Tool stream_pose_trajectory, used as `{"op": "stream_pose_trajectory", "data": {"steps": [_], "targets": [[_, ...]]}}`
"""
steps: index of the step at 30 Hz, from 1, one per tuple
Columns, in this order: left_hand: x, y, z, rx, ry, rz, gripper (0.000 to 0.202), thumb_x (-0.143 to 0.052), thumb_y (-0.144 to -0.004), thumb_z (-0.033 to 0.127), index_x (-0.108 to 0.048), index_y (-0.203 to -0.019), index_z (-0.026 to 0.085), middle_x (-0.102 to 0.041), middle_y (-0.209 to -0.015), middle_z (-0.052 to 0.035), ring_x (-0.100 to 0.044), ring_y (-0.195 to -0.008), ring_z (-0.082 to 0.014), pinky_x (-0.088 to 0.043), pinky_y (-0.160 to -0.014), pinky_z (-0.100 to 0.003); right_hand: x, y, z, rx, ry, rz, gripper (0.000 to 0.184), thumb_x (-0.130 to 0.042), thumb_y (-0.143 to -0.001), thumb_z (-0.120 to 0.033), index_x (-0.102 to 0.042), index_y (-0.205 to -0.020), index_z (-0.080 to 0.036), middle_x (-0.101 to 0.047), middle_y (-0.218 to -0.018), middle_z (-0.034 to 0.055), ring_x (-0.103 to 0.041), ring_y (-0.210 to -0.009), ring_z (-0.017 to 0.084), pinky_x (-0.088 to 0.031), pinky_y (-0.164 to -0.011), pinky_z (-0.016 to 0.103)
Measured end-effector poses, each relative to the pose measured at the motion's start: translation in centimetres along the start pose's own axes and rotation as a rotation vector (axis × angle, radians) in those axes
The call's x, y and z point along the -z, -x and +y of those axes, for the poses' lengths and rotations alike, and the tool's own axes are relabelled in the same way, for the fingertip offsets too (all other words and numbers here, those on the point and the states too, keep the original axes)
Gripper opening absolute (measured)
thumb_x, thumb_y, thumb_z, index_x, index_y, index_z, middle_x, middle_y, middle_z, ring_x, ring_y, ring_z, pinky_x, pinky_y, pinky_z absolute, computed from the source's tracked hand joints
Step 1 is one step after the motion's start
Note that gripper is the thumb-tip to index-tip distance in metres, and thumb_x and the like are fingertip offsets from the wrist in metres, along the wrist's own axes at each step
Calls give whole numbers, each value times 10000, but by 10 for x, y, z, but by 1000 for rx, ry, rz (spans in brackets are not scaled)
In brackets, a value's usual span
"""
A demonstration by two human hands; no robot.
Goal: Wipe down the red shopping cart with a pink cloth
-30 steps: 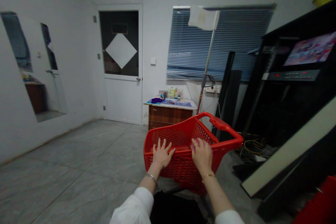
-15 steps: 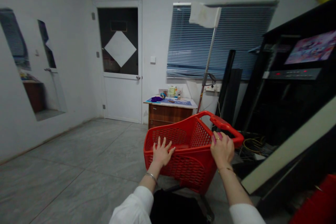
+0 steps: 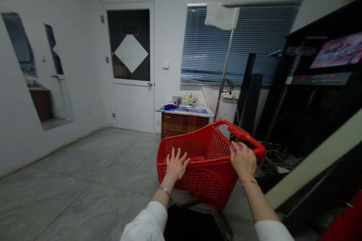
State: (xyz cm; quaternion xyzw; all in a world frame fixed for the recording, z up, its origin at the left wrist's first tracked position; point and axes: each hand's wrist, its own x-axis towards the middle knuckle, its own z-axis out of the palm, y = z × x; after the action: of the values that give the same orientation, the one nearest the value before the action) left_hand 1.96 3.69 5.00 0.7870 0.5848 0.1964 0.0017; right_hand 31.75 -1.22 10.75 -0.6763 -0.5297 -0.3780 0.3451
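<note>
A red plastic shopping cart (image 3: pixel 210 186) with perforated basket walls stands before me, its handle at the right end. My left hand (image 3: pixel 177 165) lies with spread fingers at the near rim, towards the left end of the basket, and holds nothing. Further right, my right hand (image 3: pixel 243 158) is closed around a small pink piece (image 3: pixel 235 147), mostly covered by the fingers, at the near rim close to the handle. I cannot tell whether the pink piece is cloth or sponge. Inside, the basket's red floor partly shows.
A wooden cabinet (image 3: pixel 185 121) with small items on top stands behind the cart. A pole with a white flag (image 3: pixel 222 16) rises beside it. At right are a black rack (image 3: pixel 302 109), cables (image 3: pixel 275 156) and a leaning pale board (image 3: pixel 313 158). A white door (image 3: pixel 132 105) is at the back.
My view has turned slightly left, so the whole scene sits a little further right. Both hands keep nearly the same places on the cart.
</note>
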Motion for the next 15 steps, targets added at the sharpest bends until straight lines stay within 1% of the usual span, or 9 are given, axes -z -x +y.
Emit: {"op": "stream_pose_trajectory", "data": {"steps": [1, 2, 4, 5, 8, 10, 12, 13, 15], "targets": [[-1, 0, 1, -1, 5, 7, 617, -158, -965, 657, -447, -1457, 425, -280, -1634, 17, -67, -1529, -336, -185, -1186, -596, -1, 0, 3, -46, 5, 51, 348, -474, -958, -357, -705, -1164, -199, -621, -1215, 119, -509, -998, 236, -368, -876, 360], [-2, 0, 2, 0, 9, 11, 616, -159, -964, 659, -450, -1455, 427, -283, -1633, 16, -69, -1528, -339, -186, -1184, -601, -1, 2, 1, -75, 8, 89, 349, -475, -955, -350, -701, -1171, -193, -613, -1228, 124, -501, -1038, 250, -367, -889, 368], [-4, 0, 4, 2, 10, 10, 613, -157, -965, 657, -443, -1458, 431, -281, -1634, 17, -66, -1528, -343, -185, -1181, -608, -3, 14, -19, -71, 10, 107, 344, -478, -950, -325, -691, -1185, -193, -607, -1241, 128, -477, -1111, 277, -358, -938, 393], [-4, 0, 5, 4, 7, 6, 611, -154, -966, 655, -437, -1461, 434, -277, -1635, 20, -60, -1529, -342, -182, -1181, -609, -4, 22, -35, -35, 4, 85, 340, -479, -948, -313, -687, -1192, -198, -609, -1241, 126, -468, -1133, 283, -350, -963, 405], [-4, 1, 5, 5, -11, -1, 599, -152, -971, 640, -413, -1472, 442, -261, -1640, 31, -35, -1531, -331, -171, -1187, -603, -6, 46, -85, 132, -63, -67, 343, -498, -947, -309, -663, -1235, -228, -613, -1257, 107, -467, -1151, 274, -337, -1009, 411], [-2, 1, 3, 4, -21, -5, 596, -154, -972, 639, -407, -1475, 443, -257, -1642, 34, -30, -1532, -326, -170, -1190, -594, -6, 53, -104, 195, -109, -150, 345, -516, -944, -325, -654, -1252, -251, -615, -1268, 95, -481, -1138, 262, -347, -1002, 398], [0, 1, 0, 2, -19, -12, 602, -156, -968, 647, -412, -1472, 441, -260, -1641, 32, -41, -1532, -327, -178, -1189, -589, -5, 49, -101, 236, -128, -191, 343, -521, -944, -331, -652, -1255, -269, -620, -1261, 87, -503, -1090, 242, -359, -976, 377], [1, 0, -2, 0, -15, -15, 607, -157, -966, 652, -421, -1469, 438, -262, -1640, 30, -47, -1531, -328, -183, -1189, -589, -5, 44, -92, 253, -123, -196, 336, -516, -947, -328, -657, -1247, -273, -626, -1247, 84, -512, -1054, 230, -362, -960, 366], [2, 0, -4, -5, -1, -16, 613, -158, -963, 659, -435, -1462, 434, -266, -1639, 27, -51, -1531, -331, -189, -1187, -590, -3, 28, -63, 237, -85, -169, 324, -498, -954, -332, -677, -1216, -266, -638, -1209, 85, -517, -988, 217, -364, -927, 355]]}}
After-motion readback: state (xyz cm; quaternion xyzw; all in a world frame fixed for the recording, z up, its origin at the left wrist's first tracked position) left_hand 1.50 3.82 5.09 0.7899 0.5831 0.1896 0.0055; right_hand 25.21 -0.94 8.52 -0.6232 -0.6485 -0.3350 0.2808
